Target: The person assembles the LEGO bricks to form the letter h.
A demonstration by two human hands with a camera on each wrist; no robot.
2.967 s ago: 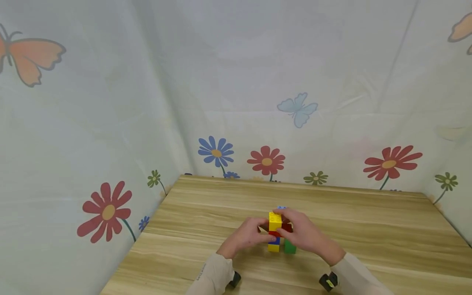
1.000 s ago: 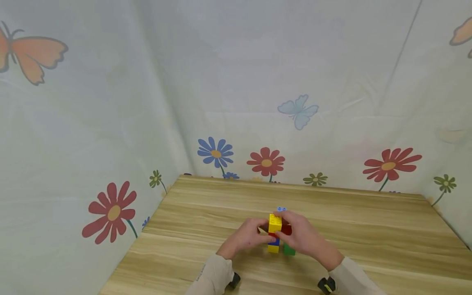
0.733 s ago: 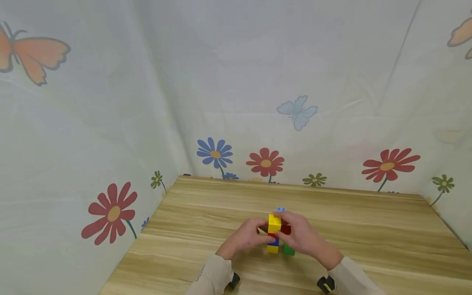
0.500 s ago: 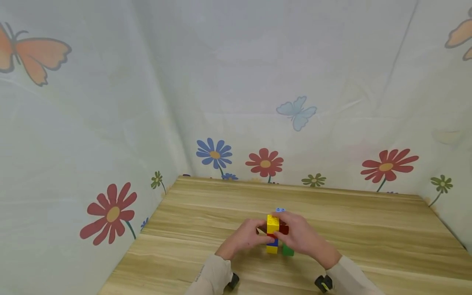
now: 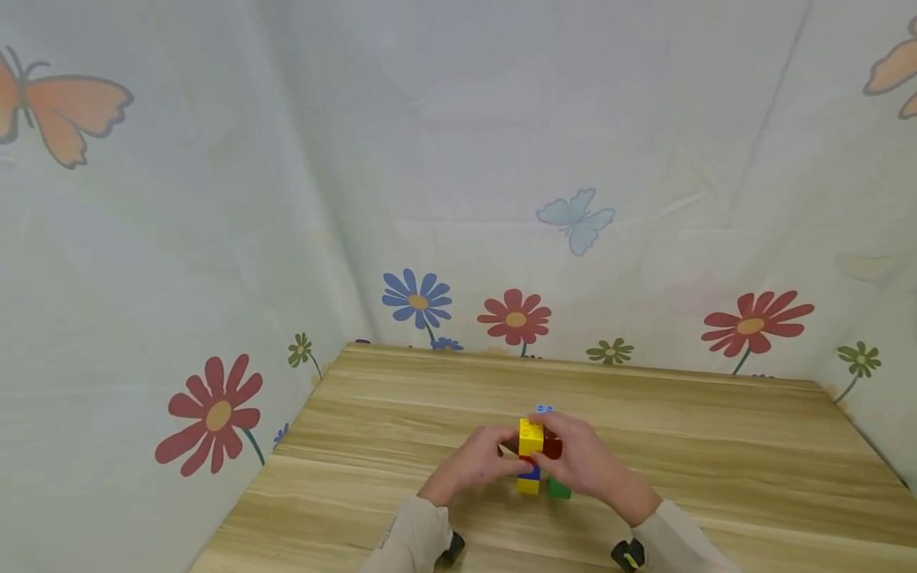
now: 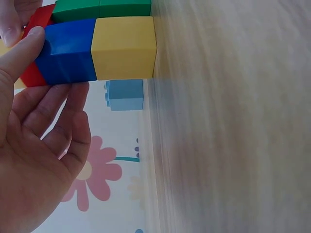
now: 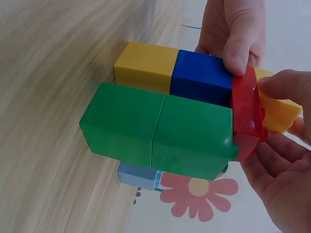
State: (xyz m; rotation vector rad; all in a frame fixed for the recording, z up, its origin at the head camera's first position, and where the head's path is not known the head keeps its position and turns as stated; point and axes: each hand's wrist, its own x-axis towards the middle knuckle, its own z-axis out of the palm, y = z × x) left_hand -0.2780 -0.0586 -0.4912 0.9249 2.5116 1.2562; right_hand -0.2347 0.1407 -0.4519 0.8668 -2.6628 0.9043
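Note:
A small stack of toy building bricks stands on the table between both hands. Its near column has a yellow brick [image 6: 125, 48] at the bottom and a blue brick [image 6: 68, 53] above. Beside it are two stacked green bricks [image 7: 192, 136]. A red brick [image 7: 247, 107] lies across the top of the blue and green ones. My left hand [image 5: 476, 461] grips the column, thumb at the seam of blue and red, fingers behind. My right hand [image 5: 583, 458] pinches the top yellow brick [image 5: 531, 436], which sits over the red one; its lower face is partly hidden by fingers.
A light blue brick [image 6: 126, 94] stands on the table behind the stack, apart from it. The wooden table [image 5: 401, 398] ends at a pale curtain [image 5: 458, 159] printed with flowers and butterflies. Dark wrist devices [image 5: 630, 555] sit under both cuffs.
Both hands keep their hold on the bricks. Compared with three seconds ago, my right hand covers a little more of the red and green bricks; the head view has shifted slightly.

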